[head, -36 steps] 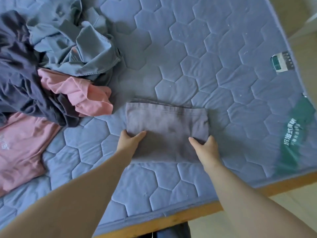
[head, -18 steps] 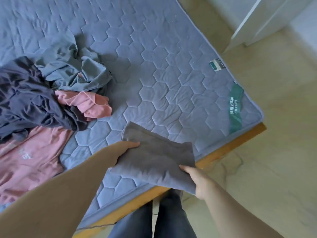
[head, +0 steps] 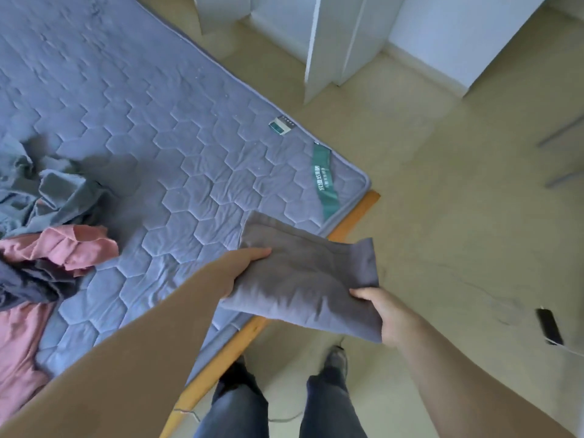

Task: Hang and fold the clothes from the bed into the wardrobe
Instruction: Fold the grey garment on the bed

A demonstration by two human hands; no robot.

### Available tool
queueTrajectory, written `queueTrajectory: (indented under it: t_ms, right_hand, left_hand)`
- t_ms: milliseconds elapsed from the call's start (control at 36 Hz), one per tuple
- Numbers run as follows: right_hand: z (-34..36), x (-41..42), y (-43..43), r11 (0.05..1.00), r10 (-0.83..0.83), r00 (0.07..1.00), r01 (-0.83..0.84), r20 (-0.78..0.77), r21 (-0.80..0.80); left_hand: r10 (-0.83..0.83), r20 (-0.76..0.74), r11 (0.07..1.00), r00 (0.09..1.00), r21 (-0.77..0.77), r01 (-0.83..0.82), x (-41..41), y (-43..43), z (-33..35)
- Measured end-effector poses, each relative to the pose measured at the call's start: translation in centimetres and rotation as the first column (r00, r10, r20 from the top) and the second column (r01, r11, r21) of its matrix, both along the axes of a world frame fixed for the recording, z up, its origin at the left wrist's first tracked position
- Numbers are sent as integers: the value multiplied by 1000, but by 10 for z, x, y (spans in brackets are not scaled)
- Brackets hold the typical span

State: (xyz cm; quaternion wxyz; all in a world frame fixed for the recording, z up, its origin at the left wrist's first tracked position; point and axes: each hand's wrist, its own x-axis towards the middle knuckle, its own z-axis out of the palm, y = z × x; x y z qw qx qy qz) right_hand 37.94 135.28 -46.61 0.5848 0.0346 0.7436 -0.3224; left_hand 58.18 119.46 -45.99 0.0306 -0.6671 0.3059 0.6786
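Hands carried the folded grey cloth (head: 303,273) in the head view: the left hand (head: 240,267) held its near-left edge, thumb on top, and the right hand (head: 384,314) pinched the near-right corner. A second ago it lay flat on the bed (head: 151,128); now it hung lifted past the bed's corner, over the floor. Folding looked done, leaving the carry to the wardrobe (head: 328,36), with the pile (head: 53,235) waiting.
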Motion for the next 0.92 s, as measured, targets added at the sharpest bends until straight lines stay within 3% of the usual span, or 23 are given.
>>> queueTrajectory:
  t_ms: [167, 444, 917]
  right_hand:
    - [21, -78, 52, 991, -135, 986, 134, 95, 14]
    - [40, -201, 77, 964, -259, 963, 263, 75, -49]
    - [46, -368, -54, 956, -291, 952, 285, -99, -68]
  left_hand:
    - [-39, 10, 999, 999, -3, 39, -93, 36, 21]
    - [-51, -47, 997, 998, -57, 48, -225, 54, 47]
    - [-59, -126, 994, 990, -95, 48, -398, -75, 47]
